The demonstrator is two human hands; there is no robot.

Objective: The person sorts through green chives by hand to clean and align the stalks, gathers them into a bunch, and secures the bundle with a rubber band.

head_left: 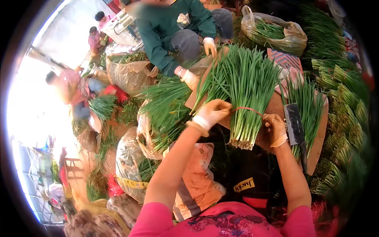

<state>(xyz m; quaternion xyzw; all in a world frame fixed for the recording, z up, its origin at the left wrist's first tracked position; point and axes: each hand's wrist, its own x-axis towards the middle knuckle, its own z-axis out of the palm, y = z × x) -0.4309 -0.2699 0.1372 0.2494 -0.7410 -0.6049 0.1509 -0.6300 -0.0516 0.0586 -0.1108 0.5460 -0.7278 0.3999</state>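
Note:
A large bundle of green stalks [250, 87] lies in front of me, pale cut ends toward my body. A thin red band [248, 109] crosses it near those ends. My left hand [213, 112], gloved, is closed at the bundle's left side, its fingertips at the band. On the right side my gloved right hand [275, 128] has its fingers curled at the band's other end. A cleaver [294, 124] with a black handle rests just right of my right hand, on more stalks [310, 106].
Opposite, a co-worker in a green jacket [158, 43] has both gloved hands near the board's far left side. Bagged stalks [272, 33] stand beyond; stacked bundles [343, 130] line the right. Loose stalks [167, 102] lie left. Other people [71, 87] sit farther left.

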